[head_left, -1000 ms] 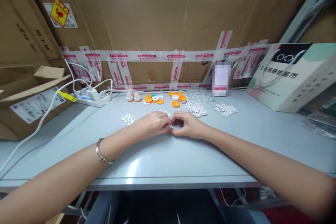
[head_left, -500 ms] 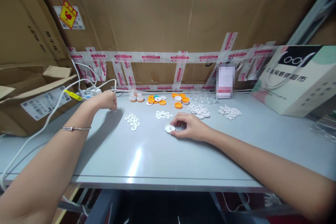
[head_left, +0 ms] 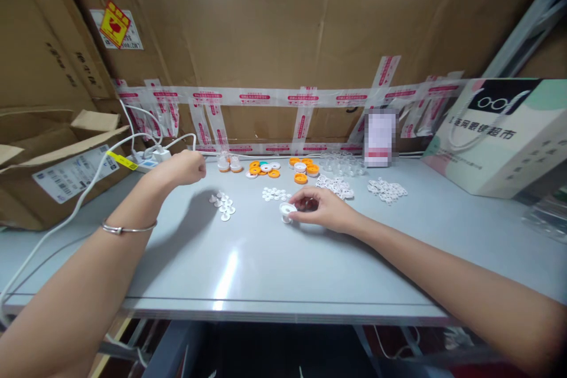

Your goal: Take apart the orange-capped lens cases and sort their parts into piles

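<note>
My right hand (head_left: 321, 207) pinches a round white plastic cap (head_left: 287, 209) by its right side between thumb and fingers. A smaller white part shows just beneath the cap. My left hand (head_left: 188, 169) is closed with its fingers curled under, raised over the back left of the table; whether anything is inside it is hidden. Nearest to it lie small white discs with stems (head_left: 225, 208). Behind my right hand are small white pieces (head_left: 274, 194), a heap of white ring-like parts (head_left: 335, 187) and orange and white caps (head_left: 300, 178).
Farther back stand two clear-topped orange-based pieces (head_left: 236, 163), loose orange and white rings (head_left: 273, 173) and clear cups (head_left: 345, 164). More white parts (head_left: 387, 190) lie right. An open carton (head_left: 66, 177), white cable (head_left: 84, 195) and paper bag (head_left: 481, 147) flank the table (head_left: 266, 271).
My left hand has shifted a little to the right, still closed. The white cap in my right hand has risen and tilted slightly, and a part shows below it.
</note>
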Tool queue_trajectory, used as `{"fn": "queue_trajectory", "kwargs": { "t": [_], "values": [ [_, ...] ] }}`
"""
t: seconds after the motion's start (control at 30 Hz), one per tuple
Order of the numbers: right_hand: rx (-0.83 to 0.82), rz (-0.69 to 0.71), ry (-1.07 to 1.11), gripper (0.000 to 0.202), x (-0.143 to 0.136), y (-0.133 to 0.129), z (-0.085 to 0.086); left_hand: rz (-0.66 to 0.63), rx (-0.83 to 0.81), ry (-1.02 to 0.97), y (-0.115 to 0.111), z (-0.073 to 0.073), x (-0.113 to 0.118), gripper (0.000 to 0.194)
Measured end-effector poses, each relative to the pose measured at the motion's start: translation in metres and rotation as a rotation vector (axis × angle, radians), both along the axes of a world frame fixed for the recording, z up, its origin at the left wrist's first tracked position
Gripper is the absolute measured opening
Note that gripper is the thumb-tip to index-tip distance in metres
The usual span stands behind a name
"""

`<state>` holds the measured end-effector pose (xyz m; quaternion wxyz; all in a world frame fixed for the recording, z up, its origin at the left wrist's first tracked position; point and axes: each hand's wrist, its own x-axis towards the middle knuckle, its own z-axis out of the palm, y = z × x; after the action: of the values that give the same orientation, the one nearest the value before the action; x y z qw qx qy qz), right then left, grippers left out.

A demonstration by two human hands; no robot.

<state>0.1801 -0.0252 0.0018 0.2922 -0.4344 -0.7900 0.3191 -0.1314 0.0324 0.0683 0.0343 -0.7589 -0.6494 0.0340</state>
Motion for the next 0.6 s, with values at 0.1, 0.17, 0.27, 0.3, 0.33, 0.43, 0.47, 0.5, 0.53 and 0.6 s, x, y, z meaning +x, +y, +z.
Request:
{"fn": "queue_trajectory", "kwargs": {
  "t": [0.1, 0.17, 0.27, 0.3, 0.33, 0.43, 0.47, 0.5, 0.53, 0.6],
  "values": [
    [-0.09, -0.061, 0.085, 0.037, 0.001, 0.004, 0.003, -0.088, 0.127, -0.034, -0.012, 0.001, 0.022, 0.018],
    [-0.103, -0.121, 0.175, 0.035, 0.003, 0.006, 0.008, -0.197, 0.181, -0.079, -0.021, -0.002, 0.04, 0.018],
    [-0.082, -0.239, 0.356, 0.033, 0.013, 0.014, 0.015, -0.402, 0.155, -0.155, -0.035, -0.014, 0.07, 0.017],
    [-0.066, -0.28, 0.411, 0.033, 0.017, 0.019, 0.018, -0.464, 0.141, -0.186, -0.04, -0.019, 0.079, 0.017],
    [-0.048, -0.32, 0.452, 0.033, 0.023, 0.023, 0.02, -0.539, 0.134, -0.234, -0.045, -0.026, 0.087, 0.019],
    [0.023, -0.441, 0.507, 0.035, 0.039, 0.037, 0.022, -0.8, 0.134, -0.468, -0.057, -0.044, 0.106, 0.023],
    [0.049, -0.468, 0.506, 0.035, 0.043, 0.04, 0.022, -0.842, 0.114, -0.497, -0.06, -0.049, 0.11, 0.024],
    [0.071, -0.483, 0.493, 0.036, 0.046, 0.043, 0.021, -0.87, 0.09, -0.499, -0.062, -0.053, 0.113, 0.025],
    [0.091, -0.49, 0.474, 0.038, 0.048, 0.044, 0.019, -0.889, 0.065, -0.489, -0.064, -0.056, 0.115, 0.024],
    [0.128, -0.485, 0.41, 0.04, 0.049, 0.045, 0.017, -0.919, 0.032, -0.461, -0.065, -0.057, 0.117, 0.022]
  ]
}}
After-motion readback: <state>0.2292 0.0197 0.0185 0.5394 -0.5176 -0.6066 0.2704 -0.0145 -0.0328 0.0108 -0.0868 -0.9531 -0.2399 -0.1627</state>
